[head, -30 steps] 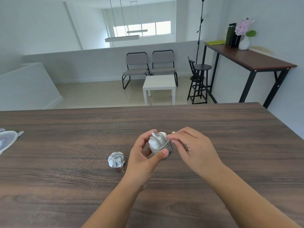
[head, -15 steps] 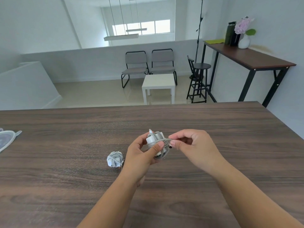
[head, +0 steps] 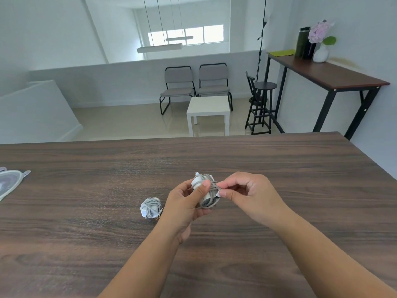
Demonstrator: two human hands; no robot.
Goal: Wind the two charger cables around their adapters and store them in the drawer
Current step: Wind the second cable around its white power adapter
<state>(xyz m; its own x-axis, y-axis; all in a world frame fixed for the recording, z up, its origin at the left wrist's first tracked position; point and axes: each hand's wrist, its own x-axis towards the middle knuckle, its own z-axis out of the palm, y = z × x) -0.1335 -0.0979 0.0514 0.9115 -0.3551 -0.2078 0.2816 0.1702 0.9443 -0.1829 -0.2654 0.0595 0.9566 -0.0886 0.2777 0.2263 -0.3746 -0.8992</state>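
White plastic shows through grey loops on the charger adapter (head: pixel 205 193), which is held up above the dark wood table (head: pixel 279 164), between the two hands. The left hand (head: pixel 184 206) grips it from the left side: the thumb is curled across the front face, its tip pressed on the wound cable, while the other fingers wrap behind the block and are mostly hidden. The right hand (head: pixel 249 195) sits just beside the adapter on its right. Its thumb and forefinger are closed together in a pinch on the grey cable (head: pixel 214 187) at the edge of the winding, where a strand crosses over the others; the remaining fingers are curled loosely into the palm. A small white tip shows just under the pinching fingers, but whether it is the cable's plug I cannot tell.

On the table, just left of the left wrist and apart from it, lies the second adapter (head: pixel 150 207), already fully wrapped in its own grey cable, resting on the wood with nothing touching it. At the far left edge of the table lies part of a pale, rounded object (head: pixel 9 181), cut off by the frame.
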